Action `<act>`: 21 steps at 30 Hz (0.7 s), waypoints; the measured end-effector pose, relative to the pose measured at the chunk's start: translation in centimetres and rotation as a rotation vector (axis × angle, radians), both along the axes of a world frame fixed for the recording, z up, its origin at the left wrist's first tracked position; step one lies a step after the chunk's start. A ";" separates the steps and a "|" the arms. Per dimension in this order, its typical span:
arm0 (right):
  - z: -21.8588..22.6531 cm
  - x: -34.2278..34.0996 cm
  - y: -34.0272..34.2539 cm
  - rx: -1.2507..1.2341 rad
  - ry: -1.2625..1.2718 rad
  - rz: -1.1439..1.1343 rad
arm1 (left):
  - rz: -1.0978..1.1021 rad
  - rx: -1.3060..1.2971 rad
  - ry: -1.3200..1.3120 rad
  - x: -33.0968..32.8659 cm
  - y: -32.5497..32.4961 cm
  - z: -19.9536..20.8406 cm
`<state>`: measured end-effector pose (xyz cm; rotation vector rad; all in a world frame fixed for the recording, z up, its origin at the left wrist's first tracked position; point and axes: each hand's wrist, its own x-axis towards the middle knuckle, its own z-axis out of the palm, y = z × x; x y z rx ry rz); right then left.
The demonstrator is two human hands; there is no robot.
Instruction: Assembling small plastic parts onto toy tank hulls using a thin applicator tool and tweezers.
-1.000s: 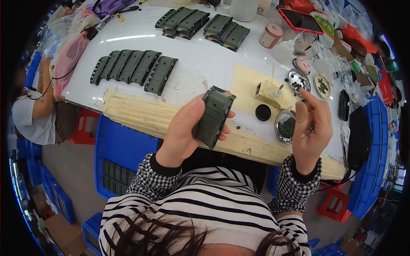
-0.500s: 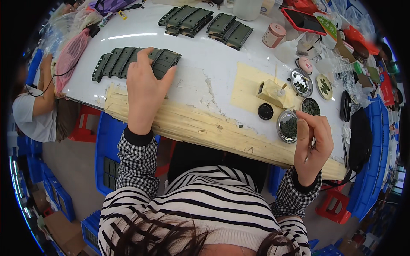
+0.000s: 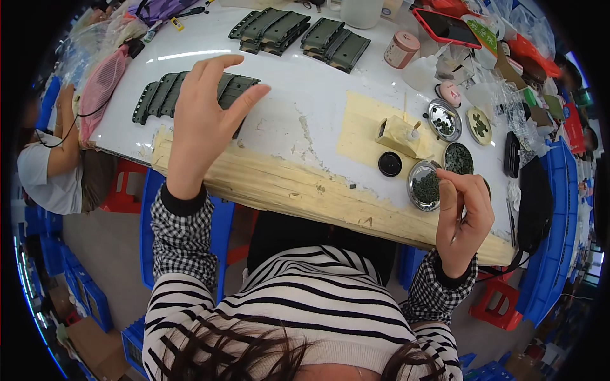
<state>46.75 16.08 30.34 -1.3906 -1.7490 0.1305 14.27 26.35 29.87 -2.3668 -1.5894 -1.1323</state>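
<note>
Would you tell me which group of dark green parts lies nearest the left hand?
The row directly under the left hand; the other two stacks lie at the table's far edge.

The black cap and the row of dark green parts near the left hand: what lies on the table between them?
Nothing: in the head view the white table is bare between the black cap and the green parts, apart from chipped paint.

Your left hand (image 3: 202,120) hovers over the row of dark green ribbed plastic parts (image 3: 190,95) at the white worktable's (image 3: 305,95) left; your right hand (image 3: 462,219) sits beside the round metal dish of small green pieces (image 3: 424,187) (near the front edge).
</note>
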 end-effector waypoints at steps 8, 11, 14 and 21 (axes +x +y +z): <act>0.3 -0.7 -0.6 -0.008 0.052 0.051 | 0.235 -0.192 0.398 -8.5 23.8 -4.2; 0.1 -0.2 -0.9 -0.017 0.043 0.027 | 0.264 -0.338 0.422 -9.5 28.1 -6.9; 0.0 0.8 -1.3 -0.040 0.005 -0.028 | 0.209 -0.408 0.168 -7.9 27.3 -6.3; -0.2 0.6 -1.3 -0.048 0.023 -0.004 | 0.259 -0.447 0.133 -9.7 25.6 -5.2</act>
